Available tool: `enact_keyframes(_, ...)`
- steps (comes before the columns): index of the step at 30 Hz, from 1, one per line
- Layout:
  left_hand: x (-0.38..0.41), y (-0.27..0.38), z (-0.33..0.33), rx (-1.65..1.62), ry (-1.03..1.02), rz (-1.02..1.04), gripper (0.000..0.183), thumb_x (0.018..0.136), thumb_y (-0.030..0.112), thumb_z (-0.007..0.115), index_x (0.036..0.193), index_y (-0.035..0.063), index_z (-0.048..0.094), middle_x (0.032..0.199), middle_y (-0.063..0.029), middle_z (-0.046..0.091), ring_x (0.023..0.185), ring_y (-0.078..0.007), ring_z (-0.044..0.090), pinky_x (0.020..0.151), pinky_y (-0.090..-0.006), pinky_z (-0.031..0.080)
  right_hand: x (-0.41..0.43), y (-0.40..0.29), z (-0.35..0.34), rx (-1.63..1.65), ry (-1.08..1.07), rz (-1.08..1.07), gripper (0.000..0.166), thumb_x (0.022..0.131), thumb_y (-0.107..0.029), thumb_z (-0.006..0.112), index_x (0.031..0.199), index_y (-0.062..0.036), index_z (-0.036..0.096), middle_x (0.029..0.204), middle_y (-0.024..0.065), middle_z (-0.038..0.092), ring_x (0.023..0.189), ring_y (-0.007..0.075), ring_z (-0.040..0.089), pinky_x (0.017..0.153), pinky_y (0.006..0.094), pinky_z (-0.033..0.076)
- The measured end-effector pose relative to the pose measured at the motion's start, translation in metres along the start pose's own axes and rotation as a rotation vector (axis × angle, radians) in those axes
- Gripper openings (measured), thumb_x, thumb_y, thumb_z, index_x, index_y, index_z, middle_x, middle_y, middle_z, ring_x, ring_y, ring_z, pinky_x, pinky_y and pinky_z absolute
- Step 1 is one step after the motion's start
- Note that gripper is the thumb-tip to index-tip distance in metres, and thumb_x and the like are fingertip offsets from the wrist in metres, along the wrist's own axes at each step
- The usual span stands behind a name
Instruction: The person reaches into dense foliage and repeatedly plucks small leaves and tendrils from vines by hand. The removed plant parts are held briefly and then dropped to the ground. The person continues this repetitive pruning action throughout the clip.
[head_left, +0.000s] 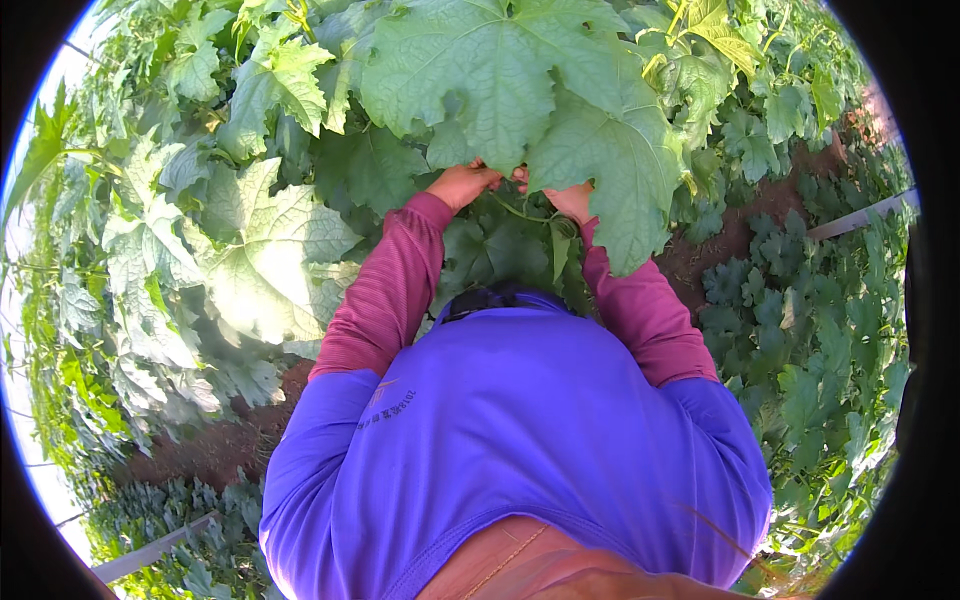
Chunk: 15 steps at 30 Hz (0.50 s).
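My left hand (463, 186) is raised ahead of me among the vine leaves, its thumb and fingertips pinched together. A thin green vine stem (523, 214) runs from those fingertips towards my right wrist, where it curls. My right hand (571, 201) is close beside the left, mostly behind a lobed green leaf (619, 161); a few fingertips show at its edge, and their grip is hidden. Another broad leaf (487, 71) hangs just above both hands and covers the tips of some fingers. Below them are darker, shaded leaves (499, 251).
Dense climbing foliage surrounds me, with a sunlit leaf (259, 251) to the left. Brown soil (739, 232) shows between plant rows. A pale rail or post (862, 215) crosses at the right, and a similar one (157, 547) at the lower left.
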<state>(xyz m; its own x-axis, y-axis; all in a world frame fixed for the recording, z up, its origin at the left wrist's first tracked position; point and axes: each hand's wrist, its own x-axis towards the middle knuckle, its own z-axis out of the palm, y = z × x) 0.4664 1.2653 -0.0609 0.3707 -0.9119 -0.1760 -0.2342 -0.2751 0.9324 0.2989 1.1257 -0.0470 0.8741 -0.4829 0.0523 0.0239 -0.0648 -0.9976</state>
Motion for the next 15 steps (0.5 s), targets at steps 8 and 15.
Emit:
enact_keyframes(8, -0.005, 0.042, 0.016, -0.317, -0.031, 0.126, 0.03, 0.095, 0.032, 0.053, 0.109, 0.0058, 0.058, 0.089, 0.0009, 0.059, 0.076, -0.01, 0.051, 0.072, -0.0244, 0.043, -0.008, -0.003, 0.0, 0.298, 0.133, -0.016, 0.024, 0.09, -0.017, 0.062, 0.109, -0.0017, 0.061, 0.1, 0.0091, 0.065, 0.088, 0.0174, 0.064, 0.073, 0.0297, 0.053)
enact_keyframes(15, 0.008, 0.022, 0.013, -0.508, 0.034, 0.024, 0.031, 0.095, 0.032, 0.053, 0.109, 0.0047, 0.055, 0.105, -0.0068, 0.064, 0.087, -0.0141, 0.063, 0.066, -0.0245, 0.048, -0.063, -0.074, 0.002, 0.349, 0.216, -0.266, 0.018, 0.092, -0.01, 0.056, 0.106, 0.0001, 0.061, 0.093, 0.011, 0.065, 0.086, 0.0183, 0.064, 0.078, 0.0308, 0.051)
